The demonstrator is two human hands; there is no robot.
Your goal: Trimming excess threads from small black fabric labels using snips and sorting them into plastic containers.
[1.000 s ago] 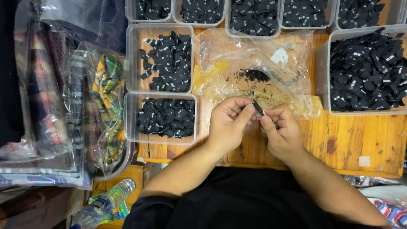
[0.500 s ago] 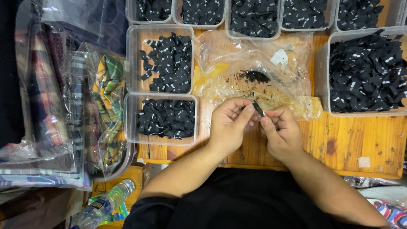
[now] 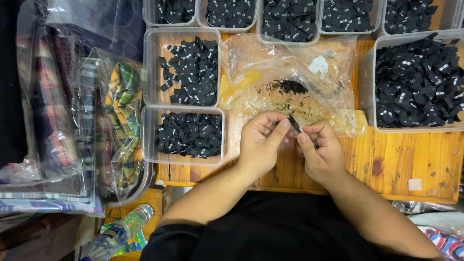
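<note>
Between fingertips, black label [image 3: 294, 124] (small, narrow)

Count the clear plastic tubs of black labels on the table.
8: five along the top edge, cut off by the frame; two stacked left of the hands; one large at right. More may lie outside view.

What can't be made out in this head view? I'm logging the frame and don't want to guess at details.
- Small dark piece pinched between the left hand and right hand: too small, partly covered by the fingers.
- Top row of clear bins: cut off by the upper edge.
- White marks on the black labels: too small to read.
- Folded fabrics in plastic bags: blurred by glare.
- Bottle: cut off by the bottom edge.
</note>
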